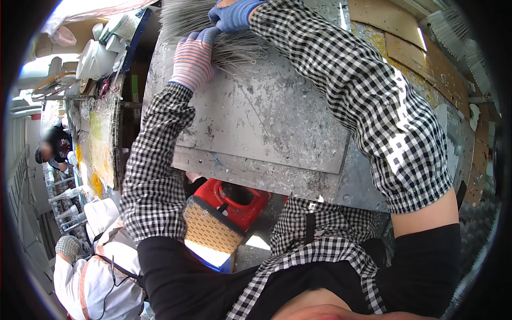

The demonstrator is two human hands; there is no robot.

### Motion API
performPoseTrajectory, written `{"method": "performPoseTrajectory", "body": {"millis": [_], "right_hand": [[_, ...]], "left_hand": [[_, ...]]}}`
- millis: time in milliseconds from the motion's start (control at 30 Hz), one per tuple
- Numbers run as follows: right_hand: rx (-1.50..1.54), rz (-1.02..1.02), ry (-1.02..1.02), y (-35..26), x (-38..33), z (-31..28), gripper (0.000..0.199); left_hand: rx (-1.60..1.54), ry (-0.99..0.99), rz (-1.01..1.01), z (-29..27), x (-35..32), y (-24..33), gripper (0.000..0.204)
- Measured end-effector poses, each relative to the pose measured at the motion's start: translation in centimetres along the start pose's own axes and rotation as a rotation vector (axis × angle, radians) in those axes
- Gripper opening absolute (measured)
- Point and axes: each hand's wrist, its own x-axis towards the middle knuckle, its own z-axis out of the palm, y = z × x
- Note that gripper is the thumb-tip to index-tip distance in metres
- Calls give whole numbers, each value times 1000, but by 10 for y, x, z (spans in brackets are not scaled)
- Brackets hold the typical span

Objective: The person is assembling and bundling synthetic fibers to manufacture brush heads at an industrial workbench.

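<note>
A large heap of thin grey wires (237,53), many with small looped ends, lies at the far edge of the worktable. My left hand (193,60), in a pink-striped glove with blue fingertips, presses over the wires with its fingers together and bent around them. Right beside it, my right hand (236,16) wears a blue glove and is curled in among the wires. The two hands touch or nearly touch. Its fingertips are partly hidden, so how many wires it grips does not show.
Paint spots cover the grey metal worktable (266,122). Below its near edge stand a red plastic stool (253,208) and a woven-topped box (213,226). White buckets (95,60) crowd the left. Another person in white (101,282) is at lower left, a further person (56,146) beyond. More wire bundles (453,32) lie right.
</note>
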Motion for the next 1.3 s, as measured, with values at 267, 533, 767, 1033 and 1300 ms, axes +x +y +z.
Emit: {"method": "performPoseTrajectory", "body": {"millis": [267,533,767,1033,1300], "right_hand": [[141,166,231,10,25,45,33],[-164,-7,86,7,0,44,34],[150,-128,434,-33,-158,-2,38],[60,162,18,-117,-267,64,31],[-114,46,-317,-67,-323,31,11]], "left_hand": [[79,3,37,-15,-65,59,39],[-28,-52,-36,-41,-123,114,29],[-11,-271,6,-36,-61,82,59],[91,-320,-41,-31,-37,81,57],[95,-352,-144,-39,-84,102,52]]}}
